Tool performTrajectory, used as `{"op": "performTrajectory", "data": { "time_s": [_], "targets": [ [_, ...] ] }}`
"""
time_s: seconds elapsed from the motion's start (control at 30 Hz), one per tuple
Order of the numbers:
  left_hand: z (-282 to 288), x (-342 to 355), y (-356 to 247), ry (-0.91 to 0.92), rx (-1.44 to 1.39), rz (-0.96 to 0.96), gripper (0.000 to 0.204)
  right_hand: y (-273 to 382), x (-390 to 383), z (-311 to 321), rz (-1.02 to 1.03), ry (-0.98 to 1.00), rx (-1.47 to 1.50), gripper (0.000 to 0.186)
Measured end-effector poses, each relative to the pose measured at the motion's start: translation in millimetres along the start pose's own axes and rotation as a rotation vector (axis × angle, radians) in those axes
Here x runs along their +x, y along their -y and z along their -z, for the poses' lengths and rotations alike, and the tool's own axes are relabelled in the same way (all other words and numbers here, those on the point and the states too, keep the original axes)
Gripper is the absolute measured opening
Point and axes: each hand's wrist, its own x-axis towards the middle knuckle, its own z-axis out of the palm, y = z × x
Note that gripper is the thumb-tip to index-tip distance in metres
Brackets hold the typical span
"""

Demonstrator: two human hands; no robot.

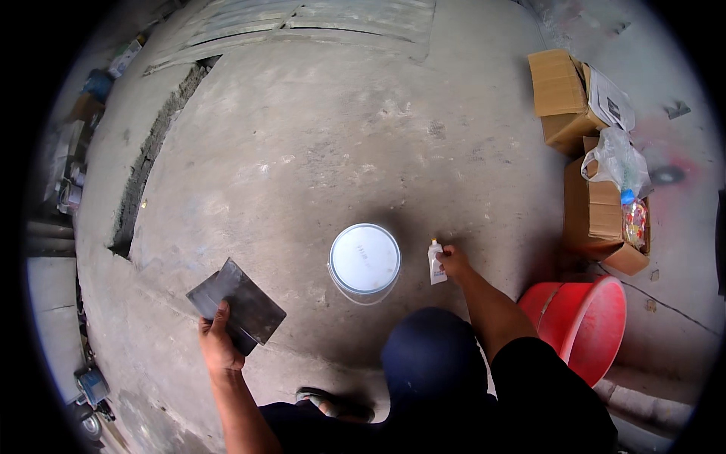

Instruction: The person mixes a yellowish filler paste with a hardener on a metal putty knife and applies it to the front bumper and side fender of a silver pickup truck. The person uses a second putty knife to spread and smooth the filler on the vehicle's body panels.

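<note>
At the left, my left hand point(220, 344) grips a dark flat plate point(253, 299), its thumb on top. A second dark sheet point(231, 276) seems to overlap it; whether they are separate pieces I cannot tell. My right hand point(455, 263) is closed on a small white squeeze tube point(436, 265) with a yellowish tip, held upright just right of the bucket. Between my hands a bucket point(364, 259) with a white lid and a thin wire handle stands on the floor. Neither hand touches it.
A red plastic tub point(571, 321) lies tipped on its side at the right. Behind it are cardboard boxes point(563, 98) and a clear plastic bag point(616, 159). A broken-edged groove point(155, 155) runs along the concrete floor at the left. My knee point(435, 352) is close by.
</note>
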Motion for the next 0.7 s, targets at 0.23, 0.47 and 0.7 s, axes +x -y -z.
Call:
{"op": "performTrajectory", "data": {
  "time_s": [0.23,0.47,0.7],
  "targets": [
    [9.8,-9.2,5.1,-0.029,-0.014,-0.027,0.023,119.6,-52.7,-23.4,0.254,0.396,0.08,0.023],
    [-13.0,-8.4,0.1,0.0,0.007,-0.041,0.023,153.4,-61.1,-25.0,0.512,0.312,-0.294,0.018],
    [-7.5,-4.9,2.6,-0.001,0.043,-0.048,0.022,188.9,-81.6,-20.5,0.4,0.353,-0.4,0.024]
  ]
}}
